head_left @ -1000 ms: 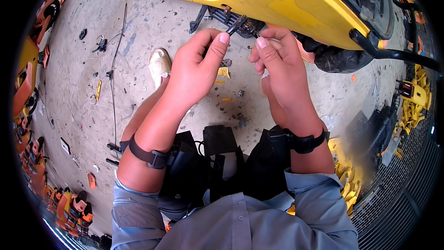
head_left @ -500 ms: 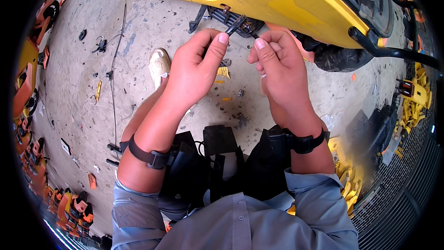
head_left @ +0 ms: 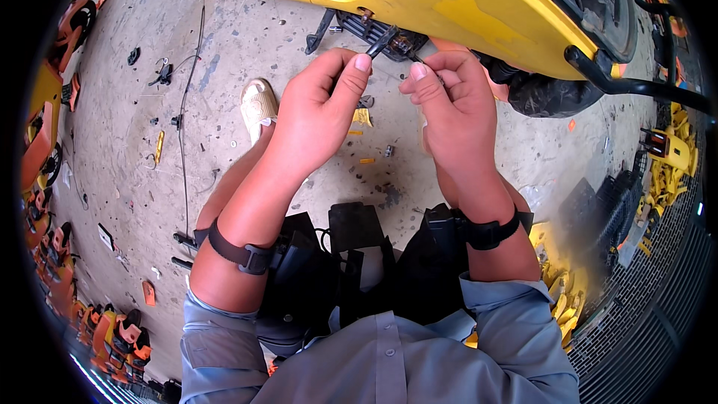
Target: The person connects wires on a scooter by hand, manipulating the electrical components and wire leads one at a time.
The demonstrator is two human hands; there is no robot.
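Observation:
My left hand (head_left: 318, 108) is closed, with thumb and finger pinched on a short black cable-like piece (head_left: 382, 40) that points up and right toward the vehicle. Beside it, my right hand (head_left: 458, 101) pinches a thin dark piece, perhaps a wire; most of it is hidden by the fingers. Both hands are just below the underside of a yellow and orange vehicle body (head_left: 441, 0). A dark ribbed part (head_left: 366, 28) hangs under that body, behind the fingertips, and its details are too small to tell.
A long black cable (head_left: 185, 127) runs over the grey floor at left. A yellow-handled tool (head_left: 159, 146), small parts and yellow scraps lie scattered. Yellow parts (head_left: 566, 295) are piled at lower right. A black handlebar (head_left: 628, 86) juts out at upper right.
My right hand has shifted very slightly, its fingers a little more spread around the thin piece. The left hand stays almost still on the black piece.

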